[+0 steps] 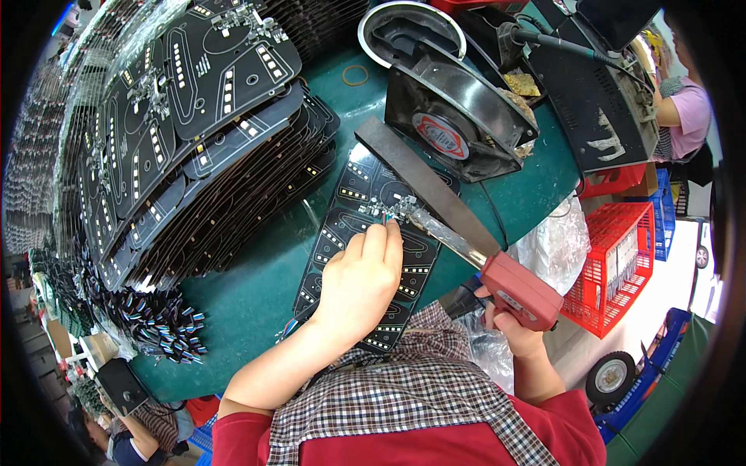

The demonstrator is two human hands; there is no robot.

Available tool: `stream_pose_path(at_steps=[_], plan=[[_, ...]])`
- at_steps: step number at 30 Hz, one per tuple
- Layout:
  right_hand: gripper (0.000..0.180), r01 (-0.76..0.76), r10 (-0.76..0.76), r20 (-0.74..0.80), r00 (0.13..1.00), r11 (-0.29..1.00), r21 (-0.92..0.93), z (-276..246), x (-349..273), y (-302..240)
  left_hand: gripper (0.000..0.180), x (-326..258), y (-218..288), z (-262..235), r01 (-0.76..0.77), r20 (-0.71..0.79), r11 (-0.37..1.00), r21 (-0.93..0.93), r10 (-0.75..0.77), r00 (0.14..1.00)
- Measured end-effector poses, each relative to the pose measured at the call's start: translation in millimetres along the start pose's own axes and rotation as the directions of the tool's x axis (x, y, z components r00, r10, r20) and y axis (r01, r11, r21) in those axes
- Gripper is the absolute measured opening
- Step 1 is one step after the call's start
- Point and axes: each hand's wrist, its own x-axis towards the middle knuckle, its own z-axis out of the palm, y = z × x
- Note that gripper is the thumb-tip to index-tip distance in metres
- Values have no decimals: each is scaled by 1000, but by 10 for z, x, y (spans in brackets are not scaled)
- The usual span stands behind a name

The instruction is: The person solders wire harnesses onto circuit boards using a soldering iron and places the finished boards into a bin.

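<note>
A black circuit board with rows of small pale LEDs lies on the green table in front of me. My left hand rests over it, fingertips pinched on thin coloured wires at the small components in its upper middle. Gripped in my right hand is a red soldering gun; its long metal barrel slants up-left, the tip close to my left fingertips. A dark flat bar lies diagonally across the board's upper right, alongside the barrel. My fingertips partly hide the wire ends.
Tall stacks of similar boards fill the left, beside a bundle of wires. A black fan, a metal-rimmed bowl and a black box stand at the back. Red crate at right. Other people are at both sides.
</note>
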Motion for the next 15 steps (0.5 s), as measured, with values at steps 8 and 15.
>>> stream_pose_path(at_steps=[8,15], plan=[[70,-112,111,15,994,989,93,-3,-14,45,45,-55,-54,84,8,-45,992,-129,-13,999],[49,10,-12,-36,999,998,-66,66,27,59,41,-48,-71,110,23,-96,966,-258,-49,994]])
